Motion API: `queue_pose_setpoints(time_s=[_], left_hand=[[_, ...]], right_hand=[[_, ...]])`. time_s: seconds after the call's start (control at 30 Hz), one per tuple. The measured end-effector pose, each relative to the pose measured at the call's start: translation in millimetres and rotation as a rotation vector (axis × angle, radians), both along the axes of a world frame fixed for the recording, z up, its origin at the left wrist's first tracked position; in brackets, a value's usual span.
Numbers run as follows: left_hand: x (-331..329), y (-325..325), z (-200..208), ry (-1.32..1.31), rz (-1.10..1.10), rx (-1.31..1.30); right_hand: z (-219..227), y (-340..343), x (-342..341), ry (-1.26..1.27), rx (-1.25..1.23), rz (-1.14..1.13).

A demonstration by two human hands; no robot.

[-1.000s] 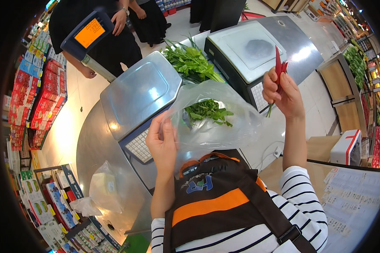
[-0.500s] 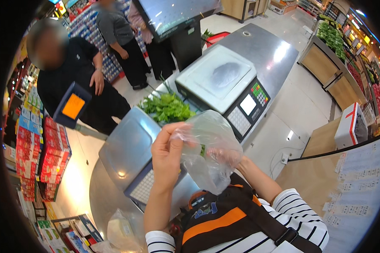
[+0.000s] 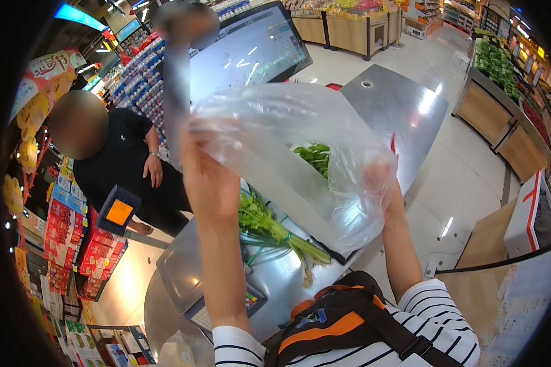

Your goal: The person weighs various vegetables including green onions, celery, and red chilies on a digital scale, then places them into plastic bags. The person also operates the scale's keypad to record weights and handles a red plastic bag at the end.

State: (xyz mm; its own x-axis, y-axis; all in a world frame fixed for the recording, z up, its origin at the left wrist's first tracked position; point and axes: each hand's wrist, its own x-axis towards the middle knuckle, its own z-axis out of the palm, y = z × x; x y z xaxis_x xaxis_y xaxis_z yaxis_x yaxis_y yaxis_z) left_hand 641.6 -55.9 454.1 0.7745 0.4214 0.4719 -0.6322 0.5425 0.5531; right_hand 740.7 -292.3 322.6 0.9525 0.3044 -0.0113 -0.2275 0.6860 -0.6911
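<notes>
A clear plastic bag [image 3: 288,116] is stretched wide between my two hands above the metal counter. My left hand [image 3: 211,174] grips its left side, with the fingers partly covered by the film. On the right side, my right hand [image 3: 379,183] holds the bag, its fingers blurred behind the plastic. Below the bag lies a bunch of celery [image 3: 275,229] with a tie around its stalks. More green leaves [image 3: 312,158] show in the gap between the bag's sides; whether they are inside it I cannot tell.
A weighing scale [image 3: 180,266] stands at the left, beside a post-mounted orange display [image 3: 119,212]. A large screen [image 3: 251,46] rises beyond the bag. A person in black [image 3: 116,147] stands across the counter, another behind the screen. A wrapped pale item [image 3: 177,352] sits at lower left.
My hands have moved apart and outward, spreading the bunched bag wide. The bag now covers the far scale. The celery stalks have come into view, and the whole view has shifted.
</notes>
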Motion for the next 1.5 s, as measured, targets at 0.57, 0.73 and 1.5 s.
queue_pose_setpoints(time_s=[0.57, 0.73, 1.5], left_hand=[[-15, -42, -157, 0.398, 0.081, -0.094], [-63, -71, -200, 0.568, 0.065, -0.288], [-142, -98, -276, 0.704, 0.176, -0.855]], right_hand=[[21, -64, -52, -0.587, 0.051, -0.394], [3, 5, -56, -0.526, -0.238, 1.284], [-159, 105, -136, -1.503, -0.929, 0.632]])
